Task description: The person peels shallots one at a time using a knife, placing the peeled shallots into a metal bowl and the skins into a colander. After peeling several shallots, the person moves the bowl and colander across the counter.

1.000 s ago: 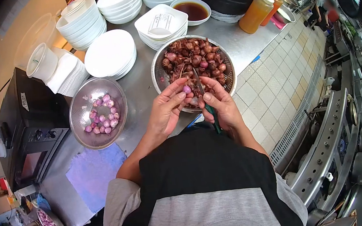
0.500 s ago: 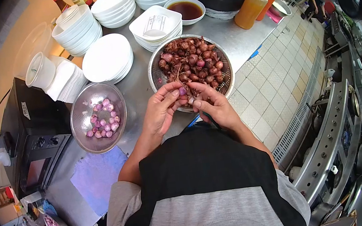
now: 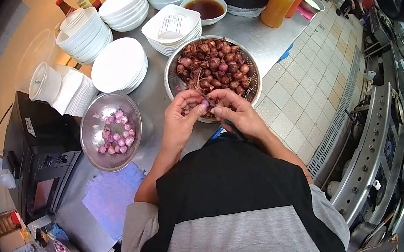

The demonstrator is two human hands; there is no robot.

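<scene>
My left hand (image 3: 179, 120) pinches a small pink shallot (image 3: 204, 103) between thumb and fingers. My right hand (image 3: 235, 113) meets it from the right, fingers on the same shallot, with a green-handled knife (image 3: 226, 124) tucked under the palm and mostly hidden. Both hands hover over the near rim of a metal colander (image 3: 172, 73) full of brown unpeeled shallots (image 3: 215, 68). A second metal bowl (image 3: 91, 128) to the left holds several peeled pink shallots (image 3: 115, 135).
Stacks of white plates (image 3: 118, 65) and bowls (image 3: 83, 34) stand behind, with a sauce bowl (image 3: 206, 8), squeeze bottles (image 3: 278, 4) and a black appliance (image 3: 36, 147) at left. A blue cloth (image 3: 109, 194) lies near. Tiled floor and steel equipment run along the right.
The knife blade that stood up between my hands a second ago is now down and hidden. My hands have closed together on the shallot.
</scene>
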